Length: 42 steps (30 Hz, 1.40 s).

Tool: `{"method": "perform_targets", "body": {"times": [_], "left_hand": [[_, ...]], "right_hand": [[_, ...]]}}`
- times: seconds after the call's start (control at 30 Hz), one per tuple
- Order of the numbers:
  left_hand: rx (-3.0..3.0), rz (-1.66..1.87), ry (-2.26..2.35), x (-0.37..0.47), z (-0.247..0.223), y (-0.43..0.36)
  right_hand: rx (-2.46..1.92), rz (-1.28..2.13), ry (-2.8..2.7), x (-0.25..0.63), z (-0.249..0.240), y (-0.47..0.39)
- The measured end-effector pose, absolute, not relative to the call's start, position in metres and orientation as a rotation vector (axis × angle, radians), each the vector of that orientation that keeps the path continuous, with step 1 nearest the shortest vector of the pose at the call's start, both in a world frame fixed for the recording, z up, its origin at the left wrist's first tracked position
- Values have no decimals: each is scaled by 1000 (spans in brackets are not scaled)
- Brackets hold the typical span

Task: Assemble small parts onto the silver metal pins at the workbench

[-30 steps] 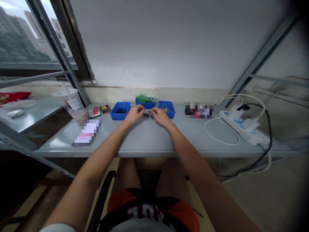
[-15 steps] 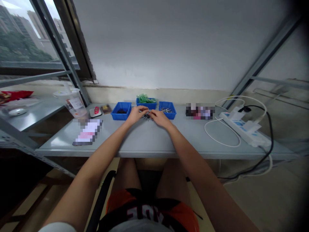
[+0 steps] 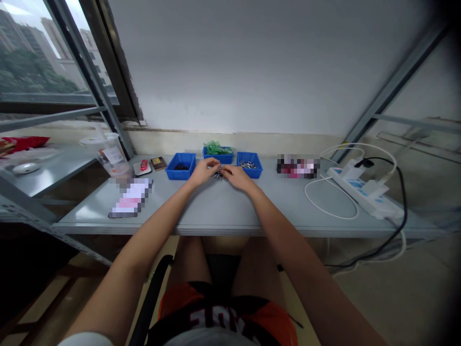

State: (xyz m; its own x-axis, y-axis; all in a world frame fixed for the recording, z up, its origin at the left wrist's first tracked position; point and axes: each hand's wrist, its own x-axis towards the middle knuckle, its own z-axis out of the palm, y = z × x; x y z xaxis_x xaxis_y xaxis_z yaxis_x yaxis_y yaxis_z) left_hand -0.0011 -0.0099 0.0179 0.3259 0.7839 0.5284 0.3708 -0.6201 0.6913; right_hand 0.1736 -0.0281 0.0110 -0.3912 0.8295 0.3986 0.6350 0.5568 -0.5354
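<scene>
My left hand (image 3: 206,171) and my right hand (image 3: 234,176) meet over a small pile of metal pieces (image 3: 219,176) on the grey table. The fingers of both are bent into a pinch; whatever lies between the fingertips is too small to name. Left of my hands is a blue tray (image 3: 175,175) with dark pieces inside. Behind them stands a blue tray (image 3: 218,158) with green plastic packets (image 3: 216,148). To the right, close to my right hand, a third blue tray (image 3: 256,172) holds silvery metal pieces (image 3: 248,165).
The grey table (image 3: 219,211) also bears a phone (image 3: 131,197), a lidded cup (image 3: 113,156), a red item (image 3: 144,165) on a white object, a dark box (image 3: 157,163), a blurred item (image 3: 298,166) and a power strip (image 3: 370,194) with cables.
</scene>
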Motion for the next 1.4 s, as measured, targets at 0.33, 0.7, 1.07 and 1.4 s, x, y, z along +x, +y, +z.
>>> {"method": "perform_targets", "body": {"times": [0.33,0.7,1.07,1.4], "left_hand": [[2304,1094,1072,-4,13,-8],[2308,1129,984,-4,15,-8],[2275,1122,1055,-5,16,-9],[2336,1130,1091,-9,16,-6]], "right_hand": [[-1174,273,-1923,176,15,-27],[-1168,381,-2010,176,9,-24],[-1157,343,-1963,176,11,-25],[-1121,325,-1965,177,14,-26]]}}
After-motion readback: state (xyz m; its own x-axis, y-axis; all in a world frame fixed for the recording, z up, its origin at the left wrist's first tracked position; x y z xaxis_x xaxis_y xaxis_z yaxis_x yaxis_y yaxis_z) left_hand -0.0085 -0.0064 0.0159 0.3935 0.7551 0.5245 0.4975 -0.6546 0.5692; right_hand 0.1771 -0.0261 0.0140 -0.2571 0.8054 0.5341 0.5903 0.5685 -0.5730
